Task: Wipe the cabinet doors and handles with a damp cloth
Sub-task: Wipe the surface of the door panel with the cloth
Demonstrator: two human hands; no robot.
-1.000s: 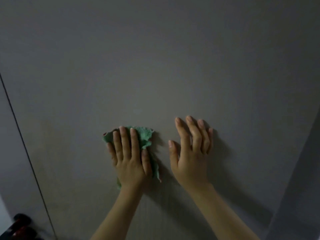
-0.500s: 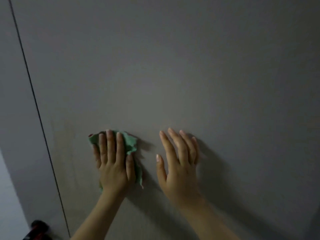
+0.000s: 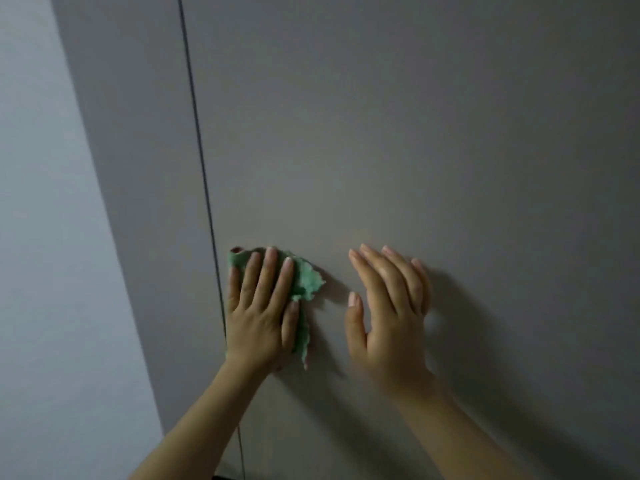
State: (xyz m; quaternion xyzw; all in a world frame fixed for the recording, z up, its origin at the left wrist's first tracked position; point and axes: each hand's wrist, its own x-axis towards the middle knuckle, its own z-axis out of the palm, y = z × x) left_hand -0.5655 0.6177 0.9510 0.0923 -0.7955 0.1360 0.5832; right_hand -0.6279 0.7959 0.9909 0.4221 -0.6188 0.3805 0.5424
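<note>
My left hand (image 3: 262, 315) lies flat with straight fingers on the crumpled green cloth (image 3: 306, 282), pressing it against the flat grey cabinet door (image 3: 398, 133) just right of the dark vertical seam (image 3: 199, 140). My right hand (image 3: 389, 306) rests spread and flat on the same door, near the cloth but apart from it. Left of the seam a narrower grey panel (image 3: 138, 168) meets a pale bluish wall (image 3: 45, 237).

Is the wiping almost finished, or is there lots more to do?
No way to tell what is already wiped: the cabinet door shows no wet streaks. In hand: the left hand presses the green cloth flat beside the seam, while the right hand braces on the door. Left: the narrow panel past the seam; no handles show.
</note>
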